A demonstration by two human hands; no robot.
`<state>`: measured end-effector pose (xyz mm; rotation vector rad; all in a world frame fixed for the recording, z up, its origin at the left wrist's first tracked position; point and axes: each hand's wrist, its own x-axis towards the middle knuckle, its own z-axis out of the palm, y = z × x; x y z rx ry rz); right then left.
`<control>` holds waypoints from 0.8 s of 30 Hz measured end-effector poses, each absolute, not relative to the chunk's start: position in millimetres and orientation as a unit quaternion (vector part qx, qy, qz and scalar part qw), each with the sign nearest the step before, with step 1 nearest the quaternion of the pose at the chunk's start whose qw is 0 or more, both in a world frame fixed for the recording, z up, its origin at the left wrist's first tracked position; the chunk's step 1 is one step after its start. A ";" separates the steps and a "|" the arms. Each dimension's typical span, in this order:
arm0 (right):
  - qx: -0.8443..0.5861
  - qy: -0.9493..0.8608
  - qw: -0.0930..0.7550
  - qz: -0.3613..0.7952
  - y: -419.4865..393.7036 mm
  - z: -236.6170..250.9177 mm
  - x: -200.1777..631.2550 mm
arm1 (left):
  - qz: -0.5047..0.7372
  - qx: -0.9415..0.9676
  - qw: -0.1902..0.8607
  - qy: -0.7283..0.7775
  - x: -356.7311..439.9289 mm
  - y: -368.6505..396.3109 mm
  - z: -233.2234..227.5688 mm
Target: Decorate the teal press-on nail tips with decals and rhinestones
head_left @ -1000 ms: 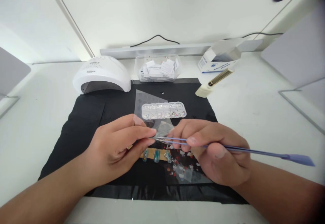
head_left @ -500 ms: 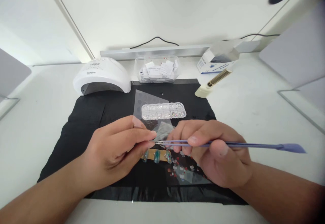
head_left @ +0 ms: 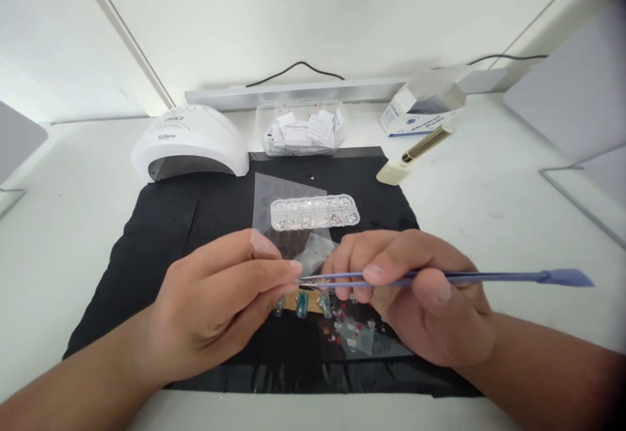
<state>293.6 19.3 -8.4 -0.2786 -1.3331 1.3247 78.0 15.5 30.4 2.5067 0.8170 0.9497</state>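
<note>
Over the near middle of the black mat (head_left: pixel 161 222) on the white worktop (head_left: pixel 489 196), a slim purple tool with a flat spatula end (head_left: pixel 469 278) lies level, its fine tip pointing left. The right hand (head_left: pixel 420 294) has its grip closed on the shaft, thumb on top. The left hand (head_left: pixel 220 300) pinches something small at the tip; what, I cannot tell. Just beyond lie a clear plastic sheet (head_left: pixel 274 190) and a clear compartment box of rhinestones (head_left: pixel 314 211); below the hands sits a tan strip of teal nail tips (head_left: pixel 302 300).

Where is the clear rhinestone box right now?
In the head view, the clear rhinestone box lies mid-mat on the black mat, on a clear sheet, just beyond both hands.
</note>
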 end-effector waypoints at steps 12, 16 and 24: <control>-0.123 -0.570 0.584 0.564 17.3 -6.3 294.4 | 0.333 0.882 0.177 0.282 76.9 15.2 31.9; -0.124 -0.571 0.580 0.568 18.4 -6.1 294.8 | 0.333 0.884 0.169 0.280 76.2 14.8 32.3; -0.116 -0.565 0.561 0.594 20.8 -6.2 295.5 | 0.331 0.883 0.178 0.280 77.1 15.6 34.0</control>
